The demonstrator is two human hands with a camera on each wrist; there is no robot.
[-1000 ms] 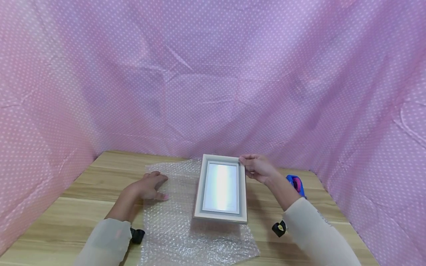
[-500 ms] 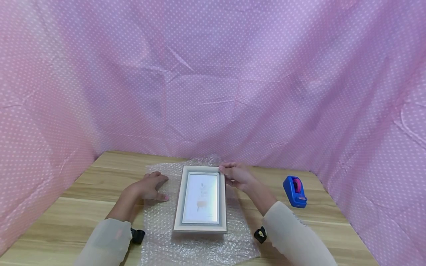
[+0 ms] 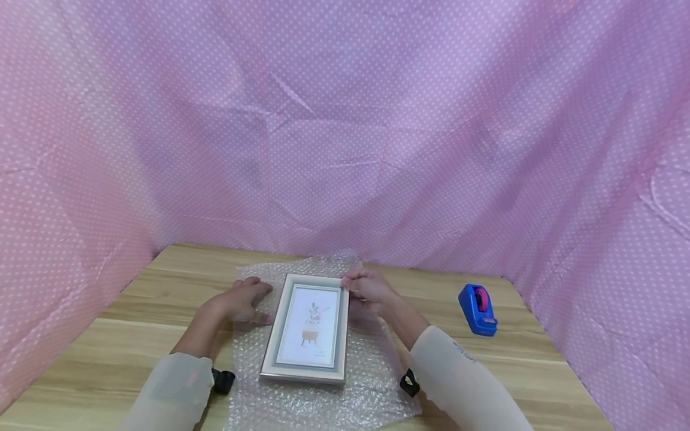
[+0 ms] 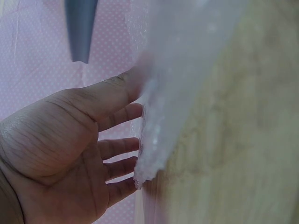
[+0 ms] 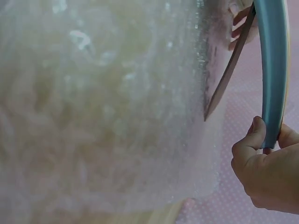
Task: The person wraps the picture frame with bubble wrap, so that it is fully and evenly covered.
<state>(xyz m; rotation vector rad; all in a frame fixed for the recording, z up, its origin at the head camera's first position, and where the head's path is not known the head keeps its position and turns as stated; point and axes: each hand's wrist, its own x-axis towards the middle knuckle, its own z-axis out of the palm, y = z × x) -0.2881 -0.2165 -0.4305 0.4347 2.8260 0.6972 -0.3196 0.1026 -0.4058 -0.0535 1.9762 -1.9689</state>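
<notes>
Where I see the picture frame (image 3: 306, 326): over the bubble wrap (image 3: 372, 365), contact hard to judge.
Right hand (image 3: 371, 288): pinching its far right corner.
Left hand (image 3: 241, 303): loosely spread, touching the wrap.

- My head camera looks forward and down across the tabletop (image 3: 162, 299).
- My left-wrist camera closely faces the inside of my left hand (image 4: 65, 149).
- My right-wrist camera looks closely over bubble wrap (image 5: 107, 116), which all views share.
</notes>
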